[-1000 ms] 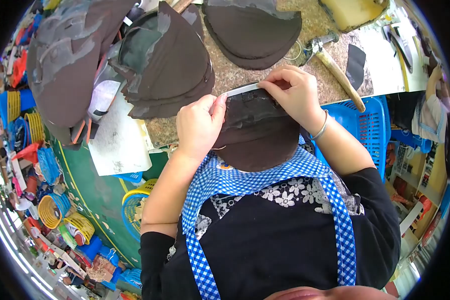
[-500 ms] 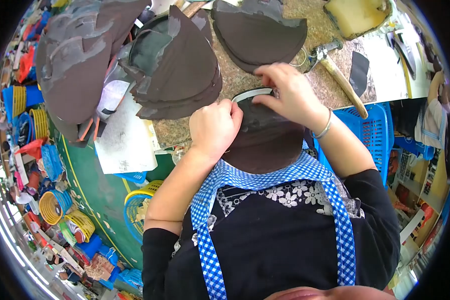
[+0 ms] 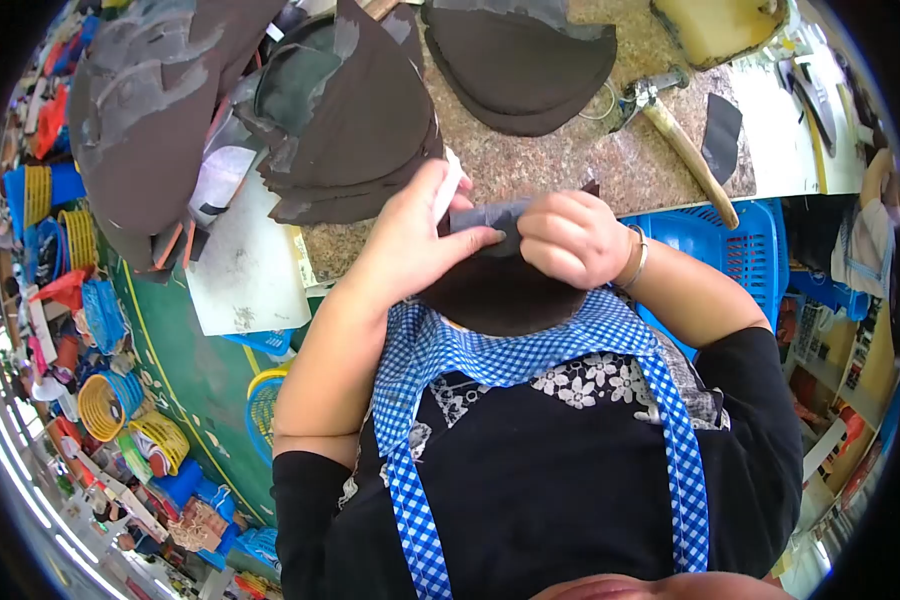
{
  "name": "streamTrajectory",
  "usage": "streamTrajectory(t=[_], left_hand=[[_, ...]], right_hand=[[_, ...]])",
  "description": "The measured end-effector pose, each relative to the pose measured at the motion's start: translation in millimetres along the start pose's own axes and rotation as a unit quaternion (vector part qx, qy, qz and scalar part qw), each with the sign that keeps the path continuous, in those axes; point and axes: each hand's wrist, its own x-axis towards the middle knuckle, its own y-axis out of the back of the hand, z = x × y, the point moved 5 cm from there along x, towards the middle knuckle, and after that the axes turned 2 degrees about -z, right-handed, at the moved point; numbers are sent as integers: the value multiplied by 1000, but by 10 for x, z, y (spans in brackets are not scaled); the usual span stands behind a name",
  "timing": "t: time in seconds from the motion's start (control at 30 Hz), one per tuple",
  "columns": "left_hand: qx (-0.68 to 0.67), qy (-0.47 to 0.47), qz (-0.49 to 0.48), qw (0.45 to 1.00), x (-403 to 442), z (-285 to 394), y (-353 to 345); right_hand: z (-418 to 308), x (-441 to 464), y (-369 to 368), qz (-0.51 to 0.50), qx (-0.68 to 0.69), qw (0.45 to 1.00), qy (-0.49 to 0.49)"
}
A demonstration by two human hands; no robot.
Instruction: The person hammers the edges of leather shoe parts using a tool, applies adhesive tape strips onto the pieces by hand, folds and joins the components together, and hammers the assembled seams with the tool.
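A rounded dark brown leather-like piece (image 3: 505, 295) lies against the front of the checked apron, below the table edge. My left hand (image 3: 410, 235) holds its upper left edge, the thumb pressed on the grey band and the other fingers behind. A white strip (image 3: 448, 185) stands up between that thumb and the fingers; its lower end is hidden. My right hand (image 3: 575, 240) is closed in a fist on the upper right edge of the same piece, close to the left thumb.
Stacked dark brown pieces (image 3: 360, 130) lie at the table's left, more pieces (image 3: 520, 70) at the back. A hammer (image 3: 690, 160), a dark scrap (image 3: 720, 137) and a tray of yellowish material (image 3: 720, 28) are on the right. A blue basket (image 3: 730, 255) stands under the table edge.
My left hand has turned, its thumb now across the piece's top edge. The right hand has come down and closed on the edge. The white strip now stands upright at my left fingers.
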Motion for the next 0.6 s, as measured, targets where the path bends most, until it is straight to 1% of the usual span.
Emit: streamTrajectory(t=[0.03, 0.1, 0.13, 0.17, 0.23, 0.27, 0.33, 0.37, 0.47, 0.5, 0.57, 0.6], left_hand=[[-50, 5, 3, 999, 96, -98, -2], [4, -7, 84, 996, 206, -120, 55], [95, -3, 152, 984, 212, 101, 129], [152, -82, 209, 962, 257, 77, 141], [193, -52, 208, 958, 325, 39, 117], [192, -52, 206, 958, 332, 45, 98], [221, -94, 218, 946, 322, 111, 69], [220, -93, 217, 946, 277, 121, 66], [321, -285, 212, 878, -30, 318, -63], [360, -284, 146, 877, -107, 302, -120], [424, -335, 103, 835, -243, 207, -216], [424, -333, 103, 836, -251, 172, -221]], right_hand=[[83, 3, -35, -12, 30, 998, -54], [186, 50, -58, 20, 8, 982, -187], [185, 28, -41, 11, -45, 977, -209], [167, 22, -12, 10, -44, 977, -209], [48, 50, -82, -124, -110, 982, -91], [38, 35, -154, -171, -124, 973, -95], [34, 37, -178, -179, -132, 968, -116], [50, 30, -186, -186, -138, 963, -134], [65, -21, -173, -203, -98, 965, -135], [90, -87, -171, -204, -98, 965, -136], [183, -267, -103, -83, 41, 979, -183], [177, -270, -33, -10, 50, 975, -215]])
